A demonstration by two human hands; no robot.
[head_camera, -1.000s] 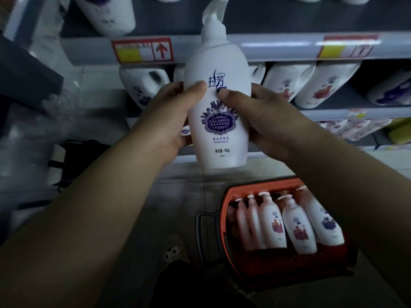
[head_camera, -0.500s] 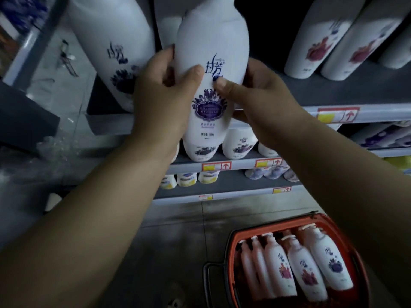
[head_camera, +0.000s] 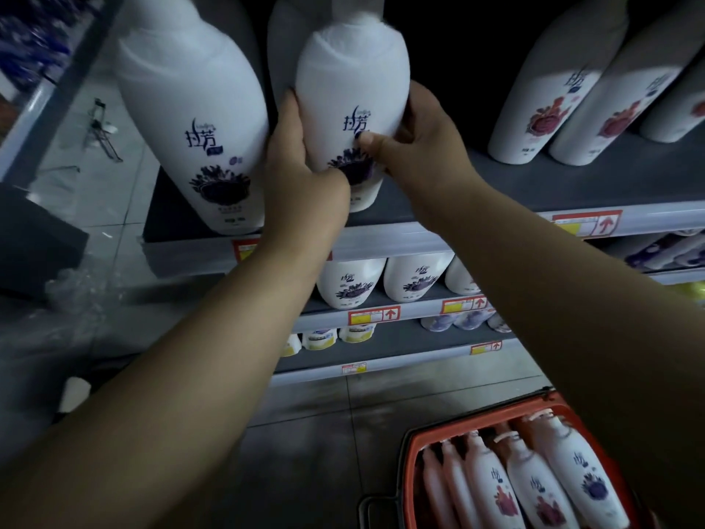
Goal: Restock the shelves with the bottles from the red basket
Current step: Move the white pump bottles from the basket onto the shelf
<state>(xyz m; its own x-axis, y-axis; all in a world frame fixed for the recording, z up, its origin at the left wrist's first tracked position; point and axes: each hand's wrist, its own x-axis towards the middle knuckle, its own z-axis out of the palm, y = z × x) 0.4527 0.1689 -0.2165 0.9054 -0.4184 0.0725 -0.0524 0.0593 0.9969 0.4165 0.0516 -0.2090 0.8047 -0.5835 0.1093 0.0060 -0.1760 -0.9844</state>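
A white pump bottle with a purple flower label [head_camera: 351, 89] stands upright on the grey upper shelf [head_camera: 572, 187], its top cut off by the frame. My left hand [head_camera: 301, 181] grips its left side and my right hand [head_camera: 423, 143] grips its right side, thumb across the label. Another purple-label bottle [head_camera: 198, 120] stands just left of it. The red basket [head_camera: 416, 440] sits on the floor at the lower right with several white bottles [head_camera: 534, 486] lying inside.
Two red-flower bottles [head_camera: 564, 89] stand on the same shelf to the right, with a dark gap between. Lower shelves hold more white bottles [head_camera: 353, 282] behind price tags [head_camera: 375, 315]. A dark box [head_camera: 34, 242] and crumpled plastic lie on the tiled floor at left.
Both hands lifted the bottle from chest height up onto the upper shelf beside the other purple-label bottle. My view rose and moved closer to the shelf.
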